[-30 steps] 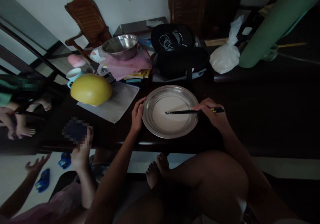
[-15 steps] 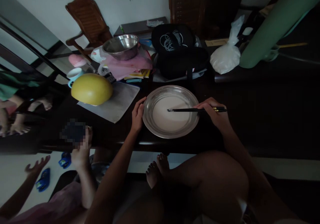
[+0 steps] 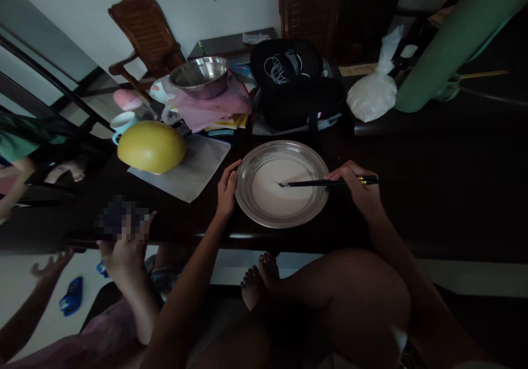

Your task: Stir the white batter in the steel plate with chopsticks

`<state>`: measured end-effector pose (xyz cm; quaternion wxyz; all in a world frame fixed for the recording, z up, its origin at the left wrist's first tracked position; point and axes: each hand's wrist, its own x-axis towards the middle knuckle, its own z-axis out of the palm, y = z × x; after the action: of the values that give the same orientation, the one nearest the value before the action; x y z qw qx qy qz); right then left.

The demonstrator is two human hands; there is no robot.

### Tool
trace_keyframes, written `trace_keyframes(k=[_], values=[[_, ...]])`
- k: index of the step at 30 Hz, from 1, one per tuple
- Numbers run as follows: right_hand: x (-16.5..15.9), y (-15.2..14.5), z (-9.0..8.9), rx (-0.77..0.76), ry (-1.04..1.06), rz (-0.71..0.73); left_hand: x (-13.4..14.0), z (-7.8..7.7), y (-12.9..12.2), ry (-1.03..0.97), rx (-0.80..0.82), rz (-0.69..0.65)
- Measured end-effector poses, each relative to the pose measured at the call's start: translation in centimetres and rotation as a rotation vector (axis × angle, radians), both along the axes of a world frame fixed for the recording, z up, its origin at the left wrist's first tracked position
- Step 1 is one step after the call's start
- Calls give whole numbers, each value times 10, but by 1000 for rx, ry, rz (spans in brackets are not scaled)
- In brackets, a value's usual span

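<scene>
A wide metal basin [image 3: 282,221] stands on the dark table, holding a whitish liquid [image 3: 272,198]. My left hand [image 3: 226,190] grips the basin's left rim, with the thumb and fingers against its side. Held in my right hand [image 3: 363,190] is a pair of black chopsticks [image 3: 309,183] with gold bands near the back end. They lie almost level across the right side of the basin, and their tips touch the liquid near its middle.
Left of the basin, a yellow pomelo-like fruit [image 3: 152,146] sits by a grey sheet [image 3: 202,163]. Behind are a metal bowl [image 3: 202,86], a black bag [image 3: 297,99], a knotted bag of white powder [image 3: 371,97] and a tall green cylinder [image 3: 449,44]. Another person's hand [image 3: 127,253] is at lower left.
The chopsticks and my right hand have shifted slightly to the right. My left hand and the basin stay in place. The other person's hand at lower left has turned and opened its fingers.
</scene>
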<state>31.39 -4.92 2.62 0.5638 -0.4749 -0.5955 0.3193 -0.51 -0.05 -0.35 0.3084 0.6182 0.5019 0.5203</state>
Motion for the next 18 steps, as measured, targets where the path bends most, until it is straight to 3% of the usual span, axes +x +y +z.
trace_keyframes(k=[13, 18], values=[[-1, 0, 1, -5, -33, 40, 0, 0, 0, 4, 5, 2], [0, 0, 1, 28, -34, -17, -1, -1, 1, 16, 15, 4]])
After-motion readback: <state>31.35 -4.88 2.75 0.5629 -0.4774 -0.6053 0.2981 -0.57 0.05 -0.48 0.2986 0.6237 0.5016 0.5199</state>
